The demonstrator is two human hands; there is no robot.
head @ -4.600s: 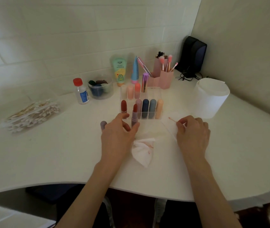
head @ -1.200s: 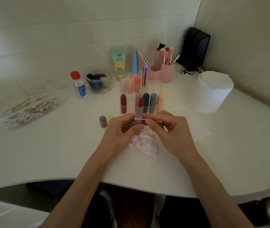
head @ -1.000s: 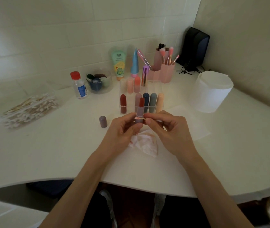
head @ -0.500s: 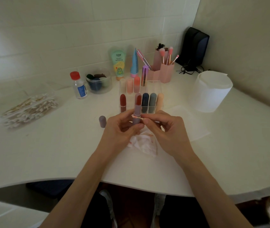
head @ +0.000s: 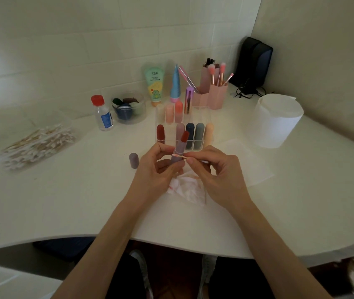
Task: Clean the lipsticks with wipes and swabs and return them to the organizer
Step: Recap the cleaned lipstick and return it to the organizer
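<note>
Fingers of the right hand pinch the cotton swab, its tip slid left across the lipstick collar, apparently mid-wipe; the left hand grips that tube above the desk, outside the organizer.

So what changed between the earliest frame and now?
The right hand carried the thin wooden cotton swab leftward onto the mauve-cased red lipstick; the left hand keeps gripping that lipstick. Unchanged: loose mauve cap, stained white wipe, clear acrylic organizer.
</note>
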